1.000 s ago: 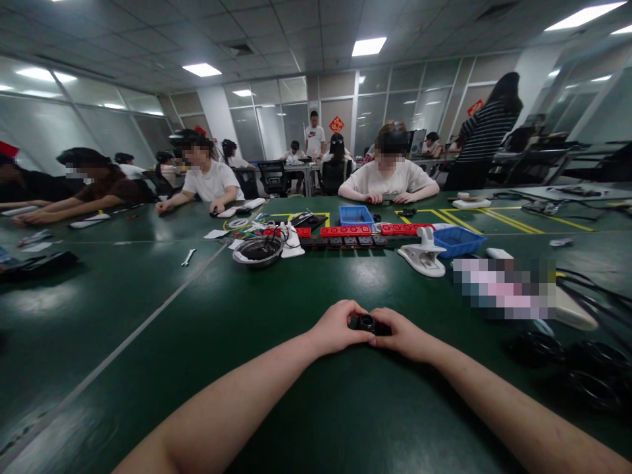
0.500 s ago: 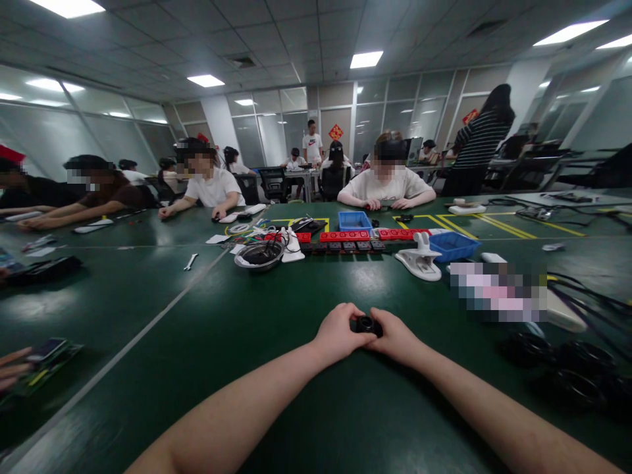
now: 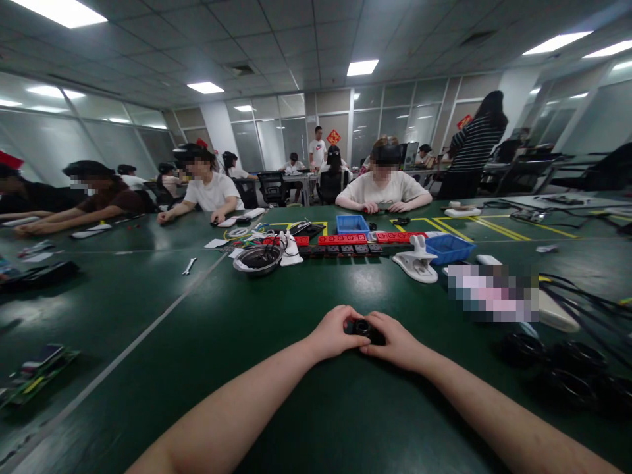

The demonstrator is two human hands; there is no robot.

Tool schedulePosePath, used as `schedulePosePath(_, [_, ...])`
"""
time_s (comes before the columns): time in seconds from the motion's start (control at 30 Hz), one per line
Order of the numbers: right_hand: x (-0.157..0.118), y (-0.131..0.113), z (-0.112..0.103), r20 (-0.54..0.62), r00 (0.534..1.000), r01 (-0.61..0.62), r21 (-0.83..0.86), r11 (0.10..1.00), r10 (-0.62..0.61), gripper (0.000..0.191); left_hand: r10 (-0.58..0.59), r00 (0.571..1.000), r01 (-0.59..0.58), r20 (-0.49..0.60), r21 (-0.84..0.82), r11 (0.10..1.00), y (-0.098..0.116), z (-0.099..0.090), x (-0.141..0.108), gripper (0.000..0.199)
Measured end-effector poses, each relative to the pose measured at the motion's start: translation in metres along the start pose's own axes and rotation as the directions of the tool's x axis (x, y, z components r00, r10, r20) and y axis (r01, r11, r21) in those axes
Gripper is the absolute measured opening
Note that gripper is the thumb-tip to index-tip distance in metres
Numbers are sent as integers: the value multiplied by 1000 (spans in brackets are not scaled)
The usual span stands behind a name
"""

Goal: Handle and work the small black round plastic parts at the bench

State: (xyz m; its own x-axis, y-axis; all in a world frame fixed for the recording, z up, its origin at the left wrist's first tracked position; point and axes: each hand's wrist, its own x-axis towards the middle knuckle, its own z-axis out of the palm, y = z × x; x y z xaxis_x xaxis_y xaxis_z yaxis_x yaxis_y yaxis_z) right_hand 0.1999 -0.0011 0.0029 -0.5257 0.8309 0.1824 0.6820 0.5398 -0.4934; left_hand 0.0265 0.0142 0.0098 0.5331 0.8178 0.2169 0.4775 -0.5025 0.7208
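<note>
A small black lens-like part (image 3: 363,327) with a round ring on its top sits between my hands, low over the green table (image 3: 276,395). From the left, my left hand (image 3: 338,332) grips it, thumb in front and fingers curled behind. My right hand (image 3: 392,339) closes round its other side, and the two thumbs nearly meet at the front. The fingers cover much of the part, so its full shape is hidden. Several black ring-shaped parts (image 3: 570,388) lie to the right of my right forearm.
Ahead stand a metal bowl (image 3: 257,268), red power strips (image 3: 343,239), a white clamp base (image 3: 417,263) and blue trays (image 3: 448,250) (image 3: 351,224). A wrench (image 3: 189,265) and a circuit board (image 3: 42,375) lie left. Black cables (image 3: 587,299) run at right. Co-workers sit across the table.
Both hands still grip the black part, with slight finger shifts; the right thumb now sits nearer the left thumb. Another person's hand at the left edge has left the circuit board.
</note>
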Motion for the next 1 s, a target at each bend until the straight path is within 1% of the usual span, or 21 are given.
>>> schedulePosePath(0.07, [0,4,-3,42,999,30,45,999,-32,34,13,1000,-13,18,-12,1000,-1,-1,0,33])
schedulePosePath(0.23, [3,8,-4,58,997,45,87,995,-50,25,19,1000,-19,16,16,1000,1,-1,-1,34])
schedulePosePath(0.37, [3,8,-4,57,997,39,84,996,-43,26,21,1000,-22,24,55,998,3,-3,-2,36])
schedulePosePath(0.53, [3,6,-4,60,998,19,80,997,-24,26,110,992,-113,55,66,991,1,-7,-2,39])
schedulePosePath(0.63, [3,6,-4,56,998,11,92,996,-16,27,128,991,-130,48,47,990,1,-8,-1,42])
schedulePosePath(0.7, [3,7,-5,58,998,15,104,994,-22,27,129,991,-130,48,31,991,1,-8,-1,43])
schedulePosePath(0.83, [3,10,-7,87,994,49,147,988,-63,25,114,992,-116,61,25,993,1,-8,-1,37])
schedulePosePath(1.0, [5,12,-9,109,991,52,180,982,-73,22,61,997,-62,52,9,998,1,-6,-1,36])
